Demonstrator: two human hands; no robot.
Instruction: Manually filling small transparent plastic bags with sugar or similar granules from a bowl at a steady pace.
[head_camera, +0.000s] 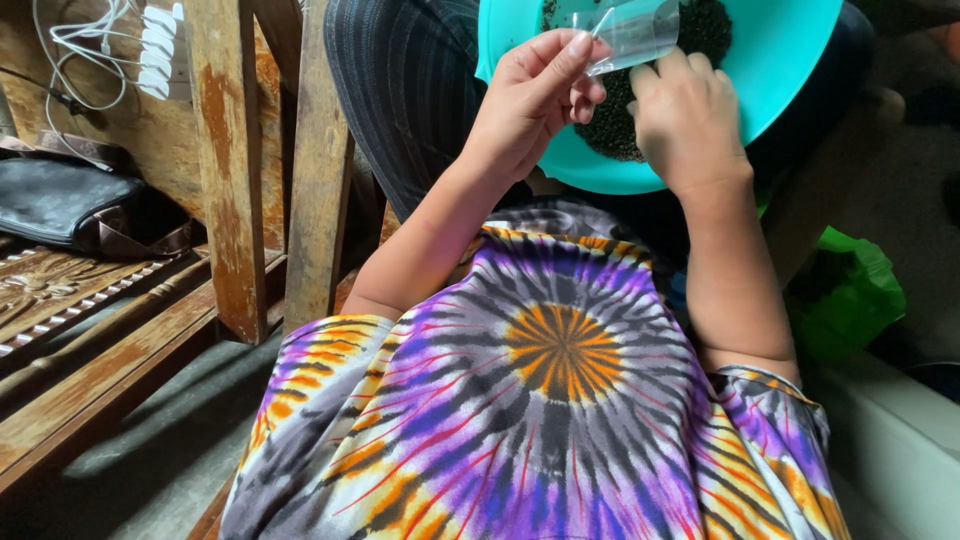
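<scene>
Both hands pinch a small clear plastic bag (635, 35) over the round turquoise plastic basin (790, 80) of dark seeds (615, 135) on the lap. The left hand (530, 100) grips the bag's edge between thumb and fingers; the right hand (685, 115), fingers curled, holds its lower side. Filling goes best with the mouth held wide and kept above the basin, so spilled seeds fall back in.

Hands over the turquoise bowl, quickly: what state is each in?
Left hand: pinched shut on the small clear plastic bag.
Right hand: closed, fingers at the bag's lower edge.

I see the basin (800, 90) resting on the lap ahead of me, with the heap of small grains (700, 40) inside it. Both hands sit over its near rim, left hand (525, 100) beside right hand (685, 115), the clear bag (635, 30) between them. A wooden bench (90, 330) stands to my left, a bag (65, 205) lying on it.
</scene>
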